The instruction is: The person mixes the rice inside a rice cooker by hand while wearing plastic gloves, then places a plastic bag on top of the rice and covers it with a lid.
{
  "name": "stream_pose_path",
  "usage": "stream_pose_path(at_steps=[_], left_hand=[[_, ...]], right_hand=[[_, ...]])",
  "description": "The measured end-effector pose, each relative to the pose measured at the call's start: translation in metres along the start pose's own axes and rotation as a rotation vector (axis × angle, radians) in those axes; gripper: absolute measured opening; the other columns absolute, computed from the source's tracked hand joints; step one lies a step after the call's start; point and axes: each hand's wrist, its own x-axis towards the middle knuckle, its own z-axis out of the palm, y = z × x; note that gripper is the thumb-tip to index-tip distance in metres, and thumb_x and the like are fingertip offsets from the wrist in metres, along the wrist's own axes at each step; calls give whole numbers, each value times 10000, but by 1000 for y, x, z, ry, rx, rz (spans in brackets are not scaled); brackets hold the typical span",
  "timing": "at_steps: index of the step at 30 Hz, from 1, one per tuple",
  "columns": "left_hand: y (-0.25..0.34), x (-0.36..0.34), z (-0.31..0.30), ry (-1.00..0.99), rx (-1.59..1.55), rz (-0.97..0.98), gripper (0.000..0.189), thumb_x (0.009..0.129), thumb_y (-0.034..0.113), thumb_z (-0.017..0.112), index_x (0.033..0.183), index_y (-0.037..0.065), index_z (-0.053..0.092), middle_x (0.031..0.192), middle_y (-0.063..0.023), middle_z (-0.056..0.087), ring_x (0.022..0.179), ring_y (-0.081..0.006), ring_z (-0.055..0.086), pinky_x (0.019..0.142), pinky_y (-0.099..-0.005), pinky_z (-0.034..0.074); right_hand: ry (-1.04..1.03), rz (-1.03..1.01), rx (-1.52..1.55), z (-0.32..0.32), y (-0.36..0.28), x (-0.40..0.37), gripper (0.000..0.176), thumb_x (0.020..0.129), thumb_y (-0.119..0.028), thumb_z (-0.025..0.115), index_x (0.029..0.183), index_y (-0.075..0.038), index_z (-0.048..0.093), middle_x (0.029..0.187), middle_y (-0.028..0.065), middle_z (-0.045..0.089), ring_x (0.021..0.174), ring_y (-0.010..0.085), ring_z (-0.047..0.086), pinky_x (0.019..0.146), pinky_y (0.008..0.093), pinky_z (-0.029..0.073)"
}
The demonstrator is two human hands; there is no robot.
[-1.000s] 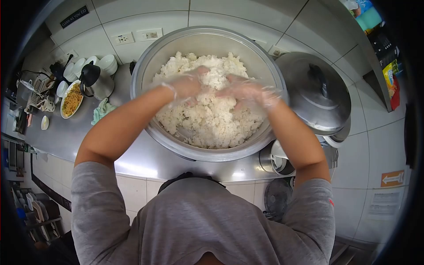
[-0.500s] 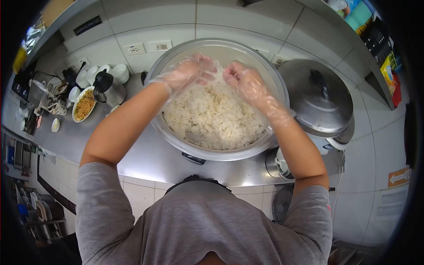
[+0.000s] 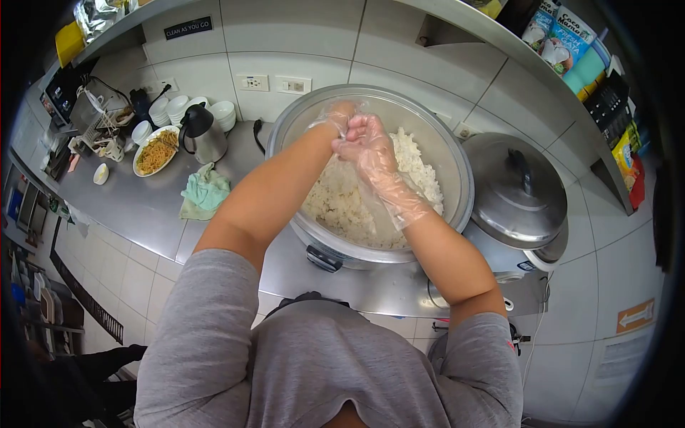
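Note:
A big round metal pot (image 3: pixel 465 178) of cooked white rice (image 3: pixel 342 207) stands on the steel counter. Over its far side, my two hands meet in clear, loose plastic gloves. My left hand (image 3: pixel 341 114) is bent at the wrist, its fingers mostly hidden behind the other hand. Against it sits my right hand (image 3: pixel 367 146), fingers curled and closed close to the left glove's plastic; what they grip, if anything, cannot be made out. Loose clear film from the right glove hangs over the rice.
Right of the pot is a lidded metal cooker (image 3: pixel 517 185). Along the left counter (image 3: pixel 135 207) are a folded green cloth (image 3: pixel 205 189), a steel thermos (image 3: pixel 205 135), a plate of noodles (image 3: pixel 155 153) and stacked white bowls (image 3: pixel 223 114). A shelf (image 3: pixel 492 53) runs overhead.
My hands, apart over the rice before, have come together at the pot's far side, the right now overlapping the left. The view has shifted, bringing the green cloth into sight.

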Motion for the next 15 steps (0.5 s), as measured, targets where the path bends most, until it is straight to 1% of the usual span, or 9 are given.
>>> stream_pose_path(at_steps=[2,4,6,7,8,9,11,14,15], left_hand=[[-1,0,5,23,203,36,297,888,323,548,909,39,631,897,-127,668,663,-215,615,569,-377,485],[6,-30,7,-155,1196,497,295,864,321,562,903,41,644,903,-163,662,746,-258,625,660,-386,497],[10,-79,39,80,886,312,295,788,294,586,939,52,665,975,-213,645,915,-345,612,809,-423,477],[17,-108,47,-38,957,409,319,808,285,574,984,31,654,1027,-217,639,936,-344,619,825,-420,474],[-5,-96,57,-123,775,506,319,859,260,536,1040,17,637,1080,-218,627,1000,-339,604,870,-403,455],[-4,-110,62,-200,549,745,307,867,217,545,1093,22,619,1207,-234,560,1093,-360,548,930,-410,423],[25,-184,61,-262,725,583,408,831,190,598,1210,48,549,1332,-251,454,1174,-386,474,988,-438,380],[49,-248,31,-348,766,994,575,789,205,652,1304,60,444,1323,-239,447,1185,-393,452,1010,-462,360],[60,-256,25,-94,773,1058,613,771,211,669,1312,68,419,1264,-226,478,1183,-383,455,1003,-462,363]], right_hand=[[-44,265,128,0,-2,5,225,713,-27,703,828,-48,511,724,22,496,650,132,562,582,318,519],[41,-4,-339,-6,8,9,159,720,-19,668,772,-56,523,701,30,503,687,152,551,587,336,465],[123,-415,-804,-30,39,34,98,798,-86,566,719,-61,515,685,47,511,684,173,504,591,343,418],[-7,-198,-819,-49,51,46,174,860,-219,531,836,-49,557,798,101,598,701,246,559,649,381,451],[218,17,-265,-52,70,50,279,898,-303,481,868,-41,571,833,127,609,706,252,558,656,396,448],[188,67,-406,-65,71,54,372,920,-362,429,898,-29,592,846,134,616,745,236,567,698,390,454],[282,105,-472,-104,80,70,304,880,-314,501,901,-31,611,844,145,630,822,255,601,737,385,462],[58,266,-1208,-156,54,80,220,821,-242,574,904,-47,634,874,172,648,922,292,617,773,399,479],[78,206,-1302,-151,33,70,207,795,-208,593,920,-47,631,909,178,649,951,310,612,782,409,490]])
